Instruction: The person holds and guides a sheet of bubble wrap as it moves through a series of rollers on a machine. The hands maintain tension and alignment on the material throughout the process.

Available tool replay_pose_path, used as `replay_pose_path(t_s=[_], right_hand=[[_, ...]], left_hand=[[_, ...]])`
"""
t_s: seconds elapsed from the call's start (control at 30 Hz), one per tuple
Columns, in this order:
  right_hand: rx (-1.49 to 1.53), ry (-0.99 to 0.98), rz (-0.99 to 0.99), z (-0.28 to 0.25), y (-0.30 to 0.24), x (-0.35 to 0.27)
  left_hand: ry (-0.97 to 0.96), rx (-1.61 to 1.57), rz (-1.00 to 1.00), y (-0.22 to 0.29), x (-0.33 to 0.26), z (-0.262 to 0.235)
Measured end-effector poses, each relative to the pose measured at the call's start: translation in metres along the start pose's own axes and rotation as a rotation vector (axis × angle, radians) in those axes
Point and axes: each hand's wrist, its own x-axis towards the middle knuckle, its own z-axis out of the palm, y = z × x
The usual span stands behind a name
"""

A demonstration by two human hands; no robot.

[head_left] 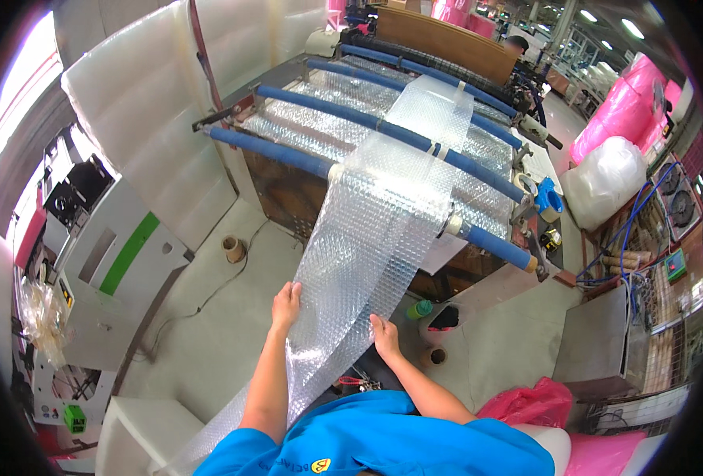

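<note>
A strip of clear bubble wrap (383,214) runs from the far rollers of the machine (383,135) over its near blue roller (494,242) and down toward the person. The left hand (286,305) grips the strip's left edge, fingers closed on it; the right hand (385,336) pinches the right edge. The strip is drawn well out, its free end trailing past the left forearm to the floor (208,317); more film remains on the rollers. A cardboard core (233,249) stands on the floor at left; pink bags (621,111) lie far right.

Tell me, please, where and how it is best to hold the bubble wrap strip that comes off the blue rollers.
Probably hold the bubble wrap strip at its two long edges, one hand from each side, as the left hand and right hand do. It is wide, thin and limp, so edge grips should keep it flat.
</note>
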Motion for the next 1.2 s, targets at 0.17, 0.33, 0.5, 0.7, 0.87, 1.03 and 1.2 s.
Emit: replay_pose_path(t_s=[0.17, 0.33, 0.5, 0.7, 0.87, 1.03, 1.2], right_hand=[[0.097, -0.028, 0.068, 0.003, 0.012, 0.002], [0.080, -0.014, 0.076, 0.002, 0.013, 0.006], [0.117, -0.067, 0.134, 0.005, 0.039, 0.003], [0.180, -0.013, 0.034, -0.010, -0.004, 0.027], [0.078, 0.057, -0.114, -0.036, -0.028, 0.074], [0.239, 0.008, -0.031, -0.055, -0.092, 0.095], [0.347, 0.259, -0.134, -0.046, -0.106, 0.105]], left_hand=[[-0.023, -0.050, -0.023, -0.010, 0.006, 0.007], [-0.041, -0.082, -0.029, -0.004, 0.008, 0.008], [0.006, 0.007, 0.017, -0.020, 0.005, 0.014], [0.102, 0.031, 0.080, 0.029, 0.011, 0.015], [0.051, -0.016, 0.132, 0.078, 0.048, 0.016], [-0.059, -0.043, 0.115, 0.122, 0.084, -0.004], [0.024, -0.018, 0.092, 0.138, 0.079, -0.012]])
